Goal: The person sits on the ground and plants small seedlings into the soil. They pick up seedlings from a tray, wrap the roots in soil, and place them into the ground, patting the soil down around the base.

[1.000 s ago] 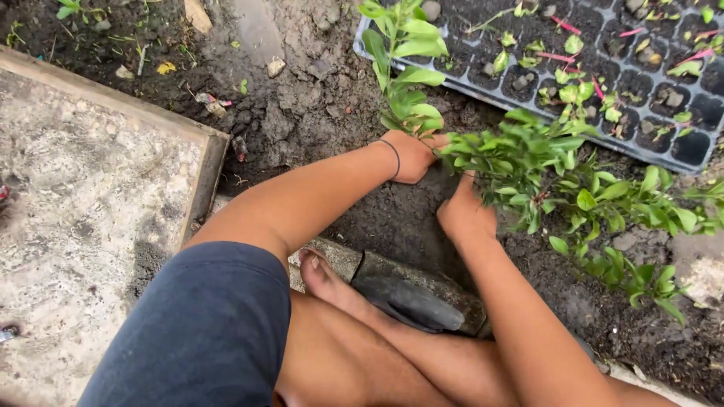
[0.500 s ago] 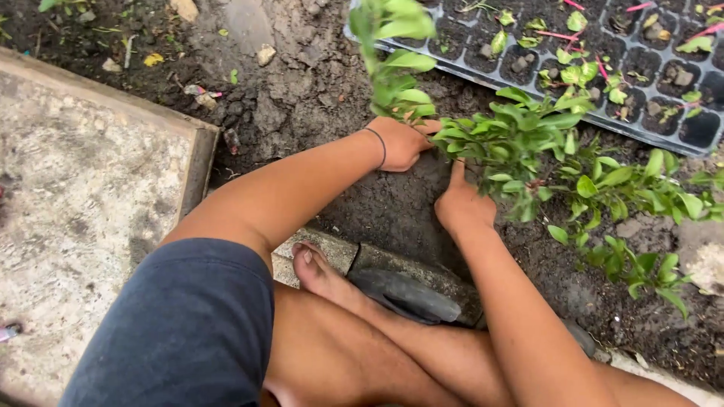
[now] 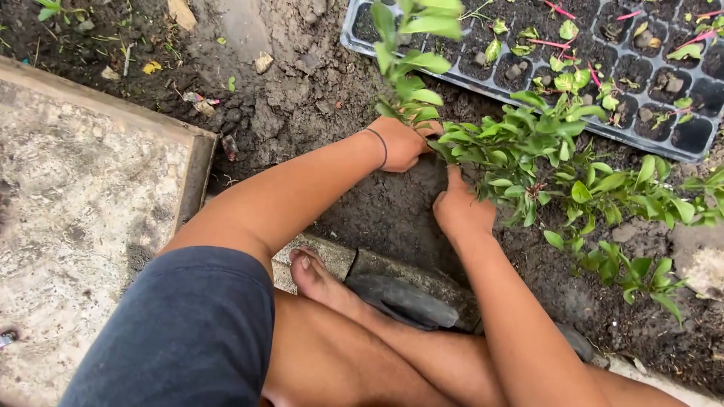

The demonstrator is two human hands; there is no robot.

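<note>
My left hand [image 3: 405,142], with a thin dark band on the wrist, is closed around the base of a leafy green plant [image 3: 513,143] that leans right over the dark soil [image 3: 377,211]. Just below it, my right hand [image 3: 460,209] presses its fingers into the soil at the plant's stem. A taller green shoot [image 3: 407,53] rises behind my left hand. More low green plants [image 3: 618,196] spread to the right of both hands.
A black seedling tray [image 3: 603,60] with small sprouts lies at the top right. A concrete slab [image 3: 75,203] fills the left. My bare foot [image 3: 317,279] rests on a stone edging beside a dark sandal [image 3: 407,301]. A pale rock [image 3: 701,264] sits at the right.
Both hands have stayed at the plant's base. My right hand's fingers have pushed closer to the stem. The view has shifted slightly.
</note>
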